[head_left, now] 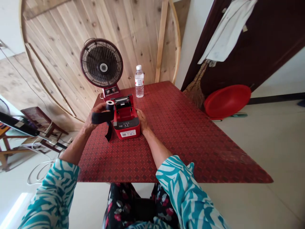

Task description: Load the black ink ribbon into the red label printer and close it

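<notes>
A small red receipt printer [126,122] with its lid open sits on the red patterned table [186,140]. My left hand [94,119] is closed round a black band or strap [103,118] and holds a white paper roll [110,104] just left of the printer's open bay. A loose end of the strap hangs down beside the printer. My right hand [142,121] rests against the printer's right side, fingers curled on its edge.
A dark red desk fan [102,65] stands behind the printer and a clear water bottle [139,81] to its right. A big round wooden board leans on the wall. A red basin [227,100] and broom lie on the floor at right; stools and cables at left.
</notes>
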Tool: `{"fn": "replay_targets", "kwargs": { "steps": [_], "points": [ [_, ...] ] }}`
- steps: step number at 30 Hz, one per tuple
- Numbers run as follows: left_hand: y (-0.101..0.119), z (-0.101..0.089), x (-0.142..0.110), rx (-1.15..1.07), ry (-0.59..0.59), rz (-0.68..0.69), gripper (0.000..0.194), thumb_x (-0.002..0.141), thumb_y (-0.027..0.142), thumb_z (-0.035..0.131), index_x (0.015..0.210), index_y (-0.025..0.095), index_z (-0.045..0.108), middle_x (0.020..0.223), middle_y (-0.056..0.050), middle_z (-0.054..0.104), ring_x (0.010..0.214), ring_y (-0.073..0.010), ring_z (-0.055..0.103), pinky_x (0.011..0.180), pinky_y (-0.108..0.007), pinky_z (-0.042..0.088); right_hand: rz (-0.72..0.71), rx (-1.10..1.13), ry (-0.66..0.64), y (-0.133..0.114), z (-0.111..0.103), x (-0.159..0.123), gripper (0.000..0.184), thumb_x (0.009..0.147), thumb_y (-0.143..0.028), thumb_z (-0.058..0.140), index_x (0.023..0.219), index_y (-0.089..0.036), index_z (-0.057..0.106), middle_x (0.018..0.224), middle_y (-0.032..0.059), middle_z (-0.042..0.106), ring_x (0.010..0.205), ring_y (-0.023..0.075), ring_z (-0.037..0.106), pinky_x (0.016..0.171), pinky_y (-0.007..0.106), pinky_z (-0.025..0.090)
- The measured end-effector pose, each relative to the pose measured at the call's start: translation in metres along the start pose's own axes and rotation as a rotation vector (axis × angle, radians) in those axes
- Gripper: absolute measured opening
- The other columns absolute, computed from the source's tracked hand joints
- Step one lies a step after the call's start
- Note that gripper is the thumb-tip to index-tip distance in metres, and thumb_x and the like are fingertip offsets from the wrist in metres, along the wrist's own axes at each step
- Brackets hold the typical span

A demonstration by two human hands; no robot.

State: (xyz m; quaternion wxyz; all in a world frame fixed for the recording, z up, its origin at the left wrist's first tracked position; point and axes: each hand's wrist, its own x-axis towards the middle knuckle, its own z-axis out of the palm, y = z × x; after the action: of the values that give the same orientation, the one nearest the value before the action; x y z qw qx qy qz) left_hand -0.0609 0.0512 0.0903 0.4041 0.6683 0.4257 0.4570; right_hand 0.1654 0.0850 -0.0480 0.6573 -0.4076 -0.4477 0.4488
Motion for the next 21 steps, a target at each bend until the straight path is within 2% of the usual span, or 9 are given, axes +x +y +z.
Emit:
{"fn": "replay_targets", "kwargs": {
  "steps": [2, 5, 10, 14, 18, 21],
  "points": [
    [0.004, 0.014, 0.003, 0.146, -0.116, 0.03, 0.048, 0.069, 0.037, 0.078, 0.113, 0.02, 0.069, 0.099, -0.007, 0.074, 0.089, -0.0232, 0.068, 0.084, -0.037, 0.054, -0.004, 0.007, -0.001, 0.0, 0.0, 0.0, 0.053, 0.08, -0.067, 0.053, 0.11, -0.026, 0.068, 0.126, 0.0043, 0.07, 0.123, 0.0219, 0.06, 0.115, 0.044, 0.04],
    [0.007, 0.029, 0.011, 0.434, -0.199, 0.112, 0.041, 0.072, 0.031, 0.074, 0.112, 0.023, 0.07, 0.103, -0.006, 0.074, 0.097, -0.0244, 0.068, 0.093, -0.039, 0.051, -0.009, 0.01, -0.007, -0.002, 0.002, 0.0, 0.049, 0.081, -0.065, 0.053, 0.109, -0.027, 0.068, 0.124, 0.003, 0.071, 0.121, 0.021, 0.06, 0.114, 0.043, 0.04],
    [0.004, 0.04, 0.031, 0.762, -0.327, 0.117, 0.028, 0.073, 0.024, 0.069, 0.1, 0.027, 0.076, 0.095, -0.006, 0.077, 0.094, -0.0278, 0.07, 0.088, -0.038, 0.052, 0.002, 0.007, -0.009, -0.006, 0.005, 0.0, 0.047, 0.083, -0.062, 0.053, 0.109, -0.027, 0.069, 0.122, 0.0038, 0.071, 0.12, 0.021, 0.061, 0.113, 0.042, 0.041],
    [-0.003, 0.043, 0.051, 0.862, -0.497, 0.1, 0.022, 0.068, 0.018, 0.067, 0.084, 0.029, 0.078, 0.087, -0.004, 0.078, 0.085, -0.0266, 0.072, 0.081, -0.034, 0.052, 0.007, 0.045, 0.0, -0.006, 0.006, 0.0, 0.043, 0.083, -0.06, 0.053, 0.108, -0.028, 0.069, 0.122, 0.0024, 0.072, 0.12, 0.0198, 0.062, 0.113, 0.042, 0.042],
    [-0.013, 0.049, 0.067, 0.901, -0.53, 0.039, 0.022, 0.06, 0.013, 0.07, 0.073, 0.029, 0.078, 0.073, -0.003, 0.076, 0.076, -0.0262, 0.072, 0.076, -0.032, 0.052, -0.005, 0.034, 0.004, -0.006, 0.005, 0.001, 0.04, 0.084, -0.056, 0.053, 0.108, -0.029, 0.07, 0.121, 0.0018, 0.072, 0.12, 0.0193, 0.062, 0.113, 0.042, 0.042],
    [-0.018, 0.052, 0.074, 0.885, -0.547, 0.035, 0.019, 0.057, 0.015, 0.073, 0.069, 0.029, 0.078, 0.072, -0.003, 0.076, 0.074, -0.0259, 0.072, 0.072, -0.031, 0.052, -0.002, 0.026, 0.008, -0.006, 0.004, 0.002, 0.038, 0.084, -0.055, 0.054, 0.107, -0.029, 0.07, 0.12, 0.0017, 0.072, 0.119, 0.0197, 0.062, 0.113, 0.043, 0.042]
  ]
}}
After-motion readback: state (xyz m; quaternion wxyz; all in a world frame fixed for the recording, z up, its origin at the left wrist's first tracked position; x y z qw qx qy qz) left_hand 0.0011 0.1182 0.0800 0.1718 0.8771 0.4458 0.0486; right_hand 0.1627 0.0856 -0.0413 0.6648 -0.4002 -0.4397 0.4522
